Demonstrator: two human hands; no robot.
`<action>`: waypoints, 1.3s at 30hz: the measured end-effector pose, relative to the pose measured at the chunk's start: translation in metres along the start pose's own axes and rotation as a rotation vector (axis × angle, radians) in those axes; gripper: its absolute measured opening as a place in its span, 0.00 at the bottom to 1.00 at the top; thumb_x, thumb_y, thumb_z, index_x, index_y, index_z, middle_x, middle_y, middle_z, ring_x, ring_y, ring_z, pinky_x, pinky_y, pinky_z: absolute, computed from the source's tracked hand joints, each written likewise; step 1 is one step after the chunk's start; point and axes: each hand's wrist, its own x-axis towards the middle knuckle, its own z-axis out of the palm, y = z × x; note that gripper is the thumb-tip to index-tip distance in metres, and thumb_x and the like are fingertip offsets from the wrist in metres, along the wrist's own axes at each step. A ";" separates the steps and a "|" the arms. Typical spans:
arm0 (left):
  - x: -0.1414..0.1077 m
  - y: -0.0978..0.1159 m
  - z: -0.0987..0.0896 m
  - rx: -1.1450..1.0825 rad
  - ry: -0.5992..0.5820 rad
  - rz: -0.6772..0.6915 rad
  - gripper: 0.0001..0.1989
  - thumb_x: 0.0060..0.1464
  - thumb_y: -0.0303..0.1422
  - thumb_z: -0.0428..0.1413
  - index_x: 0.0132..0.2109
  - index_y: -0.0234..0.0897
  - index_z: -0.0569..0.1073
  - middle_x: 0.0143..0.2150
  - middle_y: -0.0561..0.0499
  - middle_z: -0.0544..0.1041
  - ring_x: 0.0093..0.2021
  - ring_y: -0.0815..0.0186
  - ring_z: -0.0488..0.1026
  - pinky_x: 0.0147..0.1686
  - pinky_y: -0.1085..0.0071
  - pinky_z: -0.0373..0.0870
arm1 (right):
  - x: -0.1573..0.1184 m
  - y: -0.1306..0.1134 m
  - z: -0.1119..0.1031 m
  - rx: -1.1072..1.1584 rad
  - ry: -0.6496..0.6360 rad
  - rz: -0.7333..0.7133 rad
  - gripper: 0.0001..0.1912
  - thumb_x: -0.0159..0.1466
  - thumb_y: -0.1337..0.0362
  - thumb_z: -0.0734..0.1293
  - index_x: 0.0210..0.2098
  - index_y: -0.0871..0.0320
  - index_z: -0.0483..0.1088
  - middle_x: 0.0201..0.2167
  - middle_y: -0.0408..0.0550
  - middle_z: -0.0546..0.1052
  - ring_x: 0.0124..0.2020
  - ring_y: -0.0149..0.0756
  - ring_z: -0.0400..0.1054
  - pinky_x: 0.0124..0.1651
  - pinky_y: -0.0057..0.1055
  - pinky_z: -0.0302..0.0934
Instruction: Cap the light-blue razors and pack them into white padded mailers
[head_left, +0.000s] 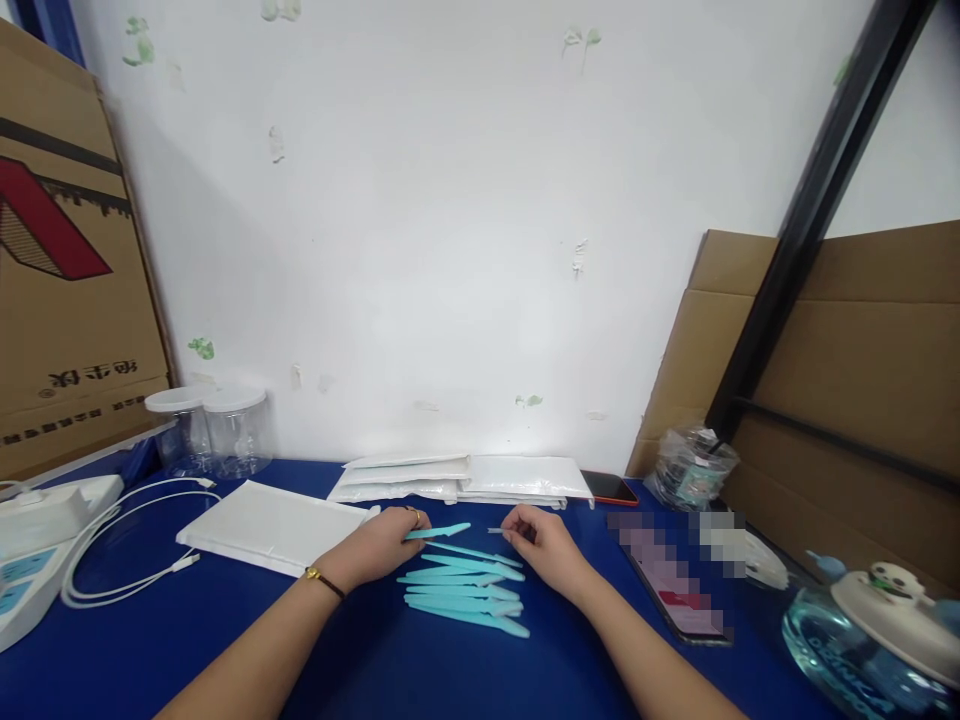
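My left hand [396, 536] is closed on the handle of a turquoise eyebrow razor [448, 531], whose blade end points right. Opposite it, my right hand [536, 538] pinches a small translucent piece [495, 530], which looks like a blade cover. A short gap separates this piece from the razor's tip. Below and between the hands, several more turquoise eyebrow razors [465, 592] lie in a loose row on the blue table [352, 660]. A white padded envelope [270, 525] lies beside my left wrist.
White packets [517, 478] are stacked against the wall. Clear jars with white lids [238, 435], a white cable [112, 525] and a power strip [37, 560] occupy the left. On the right are a phone [675, 585], a wrapped cup [691, 470] and a water bottle [862, 640].
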 end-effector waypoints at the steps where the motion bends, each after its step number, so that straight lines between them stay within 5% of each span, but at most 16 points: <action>1: 0.000 -0.001 -0.002 0.029 0.014 -0.002 0.10 0.55 0.33 0.47 0.37 0.40 0.73 0.37 0.52 0.74 0.38 0.64 0.69 0.36 0.73 0.61 | 0.000 0.001 0.000 0.022 0.013 0.016 0.04 0.58 0.65 0.64 0.31 0.57 0.71 0.23 0.41 0.71 0.25 0.31 0.64 0.28 0.25 0.55; 12: 0.005 0.012 -0.001 0.147 0.132 0.121 0.14 0.58 0.31 0.47 0.47 0.47 0.74 0.39 0.50 0.71 0.40 0.64 0.69 0.40 0.73 0.63 | 0.001 -0.005 0.009 0.217 0.101 0.067 0.07 0.54 0.61 0.70 0.29 0.59 0.75 0.19 0.40 0.68 0.22 0.29 0.59 0.27 0.26 0.53; 24: 0.003 0.022 -0.001 0.077 0.116 0.152 0.14 0.58 0.32 0.46 0.47 0.46 0.74 0.39 0.50 0.70 0.41 0.63 0.68 0.41 0.73 0.62 | 0.001 -0.014 0.012 0.284 0.064 0.100 0.10 0.54 0.58 0.69 0.30 0.59 0.74 0.17 0.39 0.67 0.20 0.27 0.57 0.24 0.25 0.53; 32: 0.005 0.025 0.015 0.024 0.062 0.154 0.15 0.59 0.33 0.47 0.49 0.44 0.73 0.43 0.48 0.71 0.47 0.61 0.66 0.47 0.69 0.61 | -0.002 -0.021 0.012 0.051 -0.003 0.040 0.05 0.57 0.64 0.67 0.28 0.58 0.74 0.22 0.43 0.74 0.23 0.30 0.63 0.26 0.25 0.56; 36: 0.001 0.022 0.024 -0.006 0.024 0.129 0.36 0.49 0.49 0.56 0.62 0.41 0.60 0.58 0.43 0.63 0.58 0.54 0.57 0.56 0.61 0.56 | -0.003 -0.016 0.003 -0.167 -0.070 -0.026 0.06 0.56 0.69 0.65 0.27 0.55 0.75 0.27 0.44 0.76 0.31 0.34 0.67 0.34 0.28 0.59; 39: -0.003 0.028 0.028 0.037 -0.035 0.159 0.47 0.38 0.54 0.60 0.63 0.41 0.57 0.58 0.42 0.63 0.58 0.50 0.57 0.56 0.57 0.55 | -0.008 -0.021 -0.005 -0.210 -0.137 -0.006 0.08 0.58 0.64 0.66 0.37 0.54 0.75 0.33 0.46 0.76 0.37 0.38 0.67 0.40 0.31 0.60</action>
